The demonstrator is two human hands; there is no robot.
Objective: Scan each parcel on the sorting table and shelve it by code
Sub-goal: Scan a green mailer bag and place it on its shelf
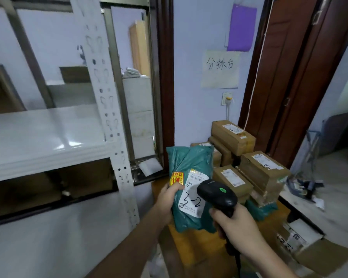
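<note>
My left hand [167, 199] grips the left edge of a teal plastic mailer parcel [187, 163], held upright above the wooden sorting table [191, 249]. Its white label [191, 201] carries a handwritten "3-2", and a red fragile sticker sits beside my thumb. My right hand [235, 225] holds a black barcode scanner [217, 194] by its handle, with the head and a green light over the label. Behind, several brown cardboard parcels [263, 169] are stacked on the table.
A white metal shelf rack [48, 137] stands on the left, its perforated post [111, 117] close to my left arm. A paper sign [220, 69] hangs on the wall. An open carton [309, 247] lies at the lower right, by a brown door [289, 77].
</note>
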